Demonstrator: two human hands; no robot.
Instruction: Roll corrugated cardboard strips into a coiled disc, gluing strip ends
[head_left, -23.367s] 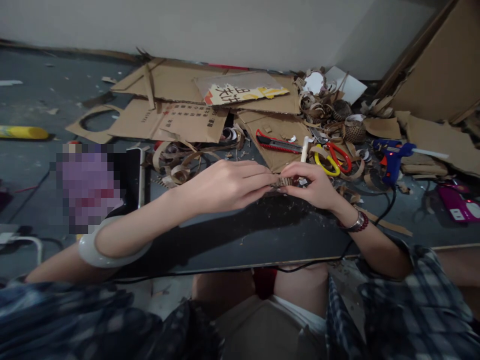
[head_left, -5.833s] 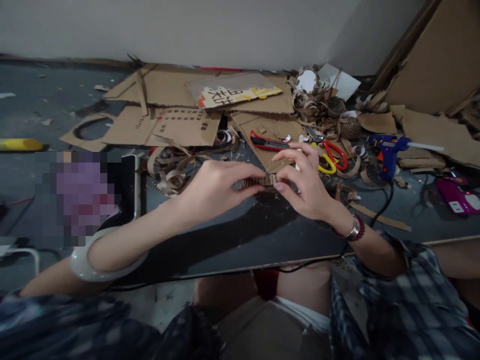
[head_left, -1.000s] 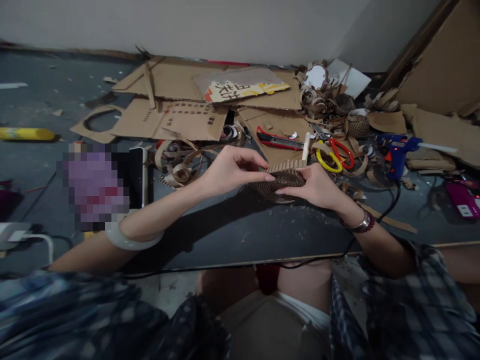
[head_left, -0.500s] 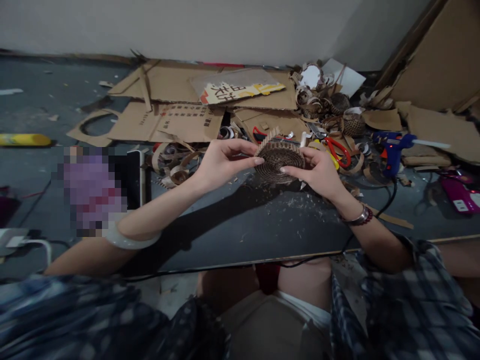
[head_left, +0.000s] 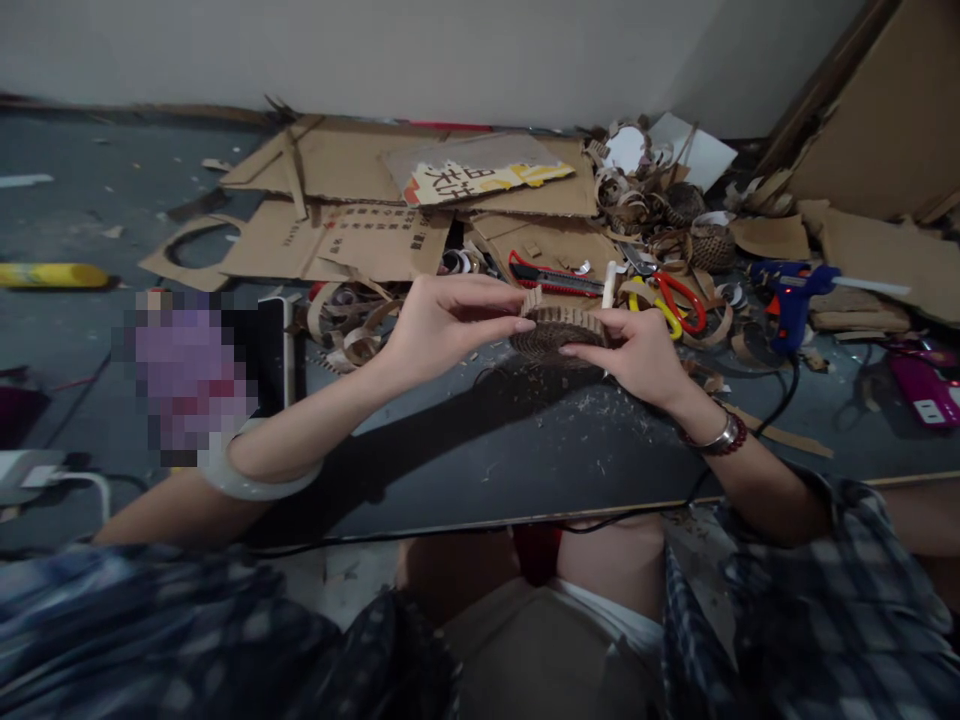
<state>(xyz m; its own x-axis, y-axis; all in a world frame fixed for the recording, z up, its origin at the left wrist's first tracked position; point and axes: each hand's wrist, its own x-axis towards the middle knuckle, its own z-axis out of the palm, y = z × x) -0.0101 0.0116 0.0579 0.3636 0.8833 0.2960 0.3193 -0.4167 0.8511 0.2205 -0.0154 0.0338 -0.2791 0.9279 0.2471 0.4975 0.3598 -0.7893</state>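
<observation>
A round coil of corrugated cardboard (head_left: 546, 342) is held above the dark table, tilted so its spiral face and ribbed edge both show. My right hand (head_left: 645, 352) grips the coil's right side, thumb across its face and fingers behind. At the coil's upper left, my left hand (head_left: 439, 328) pinches the short loose end of the cardboard strip (head_left: 532, 298) between thumb and fingers. Just behind lie a red and black utility knife (head_left: 556, 276), a white stick (head_left: 610, 284) and scissors with red and yellow handles (head_left: 681, 303).
Cardboard sheets (head_left: 360, 240) and curled strips (head_left: 360, 335) cover the table's back. A blue glue gun (head_left: 793, 300) with a cable lies right, near a magenta power strip (head_left: 926, 385). A yellow tube (head_left: 56, 276) and a white-edged device (head_left: 287, 350) are left.
The coil has tipped, so its spiral face looks flatter and more of the utility knife shows behind. The loose strip end is shorter and lower, with my left fingers closer around it.
</observation>
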